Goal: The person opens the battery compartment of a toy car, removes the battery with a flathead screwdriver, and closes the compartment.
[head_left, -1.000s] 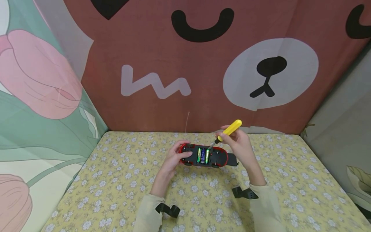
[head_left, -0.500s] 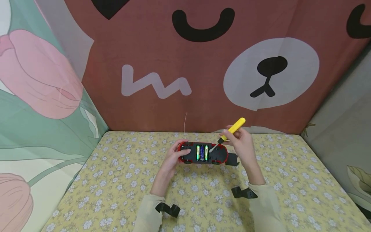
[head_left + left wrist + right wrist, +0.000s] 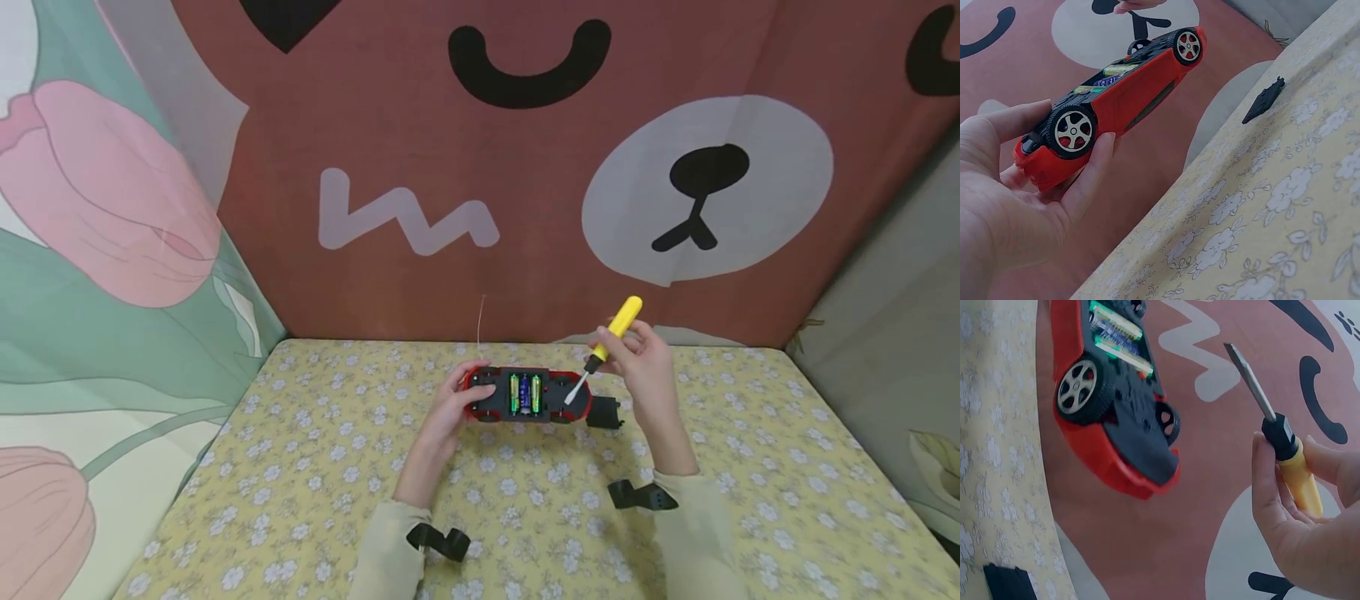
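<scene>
A red toy car (image 3: pixel 1138 90) is held upside down above the table by my left hand (image 3: pixel 447 404), which grips one end with the thumb on the black underside. Three batteries (image 3: pixel 525 394), two green and one blue-purple, lie side by side in the open compartment of the underside. My right hand (image 3: pixel 647 367) grips a yellow-handled screwdriver (image 3: pixel 1277 434), its flat metal tip pointing down toward the car. In the right wrist view the tip stands apart from the car. A thin antenna wire (image 3: pixel 480 321) rises beyond the car's left end.
On the flowered tablecloth (image 3: pixel 330 467) lies a black battery cover (image 3: pixel 1264 100), just past the car's right end. A printed bear cloth (image 3: pixel 405 283) hangs behind the table, and patterned cloths hang at both sides.
My right hand has moved right and drawn the screwdriver tip away from the batteries, over the car's right end. My left hand keeps its grip on the car, which has barely shifted.
</scene>
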`<state>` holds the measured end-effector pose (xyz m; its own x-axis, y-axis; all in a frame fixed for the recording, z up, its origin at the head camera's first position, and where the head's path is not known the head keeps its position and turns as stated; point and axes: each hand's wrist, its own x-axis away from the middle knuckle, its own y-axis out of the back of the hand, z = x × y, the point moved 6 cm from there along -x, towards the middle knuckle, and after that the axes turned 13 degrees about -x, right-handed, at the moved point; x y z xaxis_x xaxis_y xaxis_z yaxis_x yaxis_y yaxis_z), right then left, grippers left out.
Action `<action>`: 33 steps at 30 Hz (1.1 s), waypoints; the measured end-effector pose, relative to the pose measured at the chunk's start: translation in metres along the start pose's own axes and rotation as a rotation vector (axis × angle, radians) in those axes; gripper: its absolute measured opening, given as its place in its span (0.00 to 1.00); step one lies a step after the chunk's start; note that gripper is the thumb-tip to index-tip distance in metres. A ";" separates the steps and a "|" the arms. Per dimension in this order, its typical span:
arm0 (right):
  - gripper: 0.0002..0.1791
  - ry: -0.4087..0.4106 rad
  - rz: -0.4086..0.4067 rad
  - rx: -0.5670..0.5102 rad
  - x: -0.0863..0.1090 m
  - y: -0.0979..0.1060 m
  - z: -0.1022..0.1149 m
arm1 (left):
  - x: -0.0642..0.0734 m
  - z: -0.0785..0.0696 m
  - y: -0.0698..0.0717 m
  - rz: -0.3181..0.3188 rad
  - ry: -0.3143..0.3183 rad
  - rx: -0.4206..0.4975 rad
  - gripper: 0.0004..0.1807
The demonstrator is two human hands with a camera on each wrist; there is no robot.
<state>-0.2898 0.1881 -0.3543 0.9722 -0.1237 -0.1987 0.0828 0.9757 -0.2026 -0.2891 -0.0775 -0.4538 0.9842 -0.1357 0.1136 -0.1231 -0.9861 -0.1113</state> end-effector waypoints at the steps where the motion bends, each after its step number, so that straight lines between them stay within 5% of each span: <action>1: 0.25 0.001 -0.008 0.006 0.000 0.001 0.001 | 0.000 0.000 0.000 -0.002 0.003 0.004 0.26; 7: 0.24 0.021 -0.060 0.018 -0.004 0.008 0.007 | -0.001 -0.001 0.000 -0.012 0.006 0.017 0.26; 17: 0.35 -0.052 -0.003 0.048 -0.009 0.032 0.004 | 0.000 0.000 0.002 -0.015 0.013 0.026 0.28; 33: 0.30 -0.121 -0.094 0.162 -0.011 0.068 0.001 | 0.001 -0.001 0.001 -0.018 0.009 0.023 0.26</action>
<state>-0.2943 0.2554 -0.3653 0.9769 -0.2024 -0.0679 0.1989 0.9784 -0.0559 -0.2885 -0.0790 -0.4532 0.9851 -0.1190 0.1245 -0.1024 -0.9859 -0.1323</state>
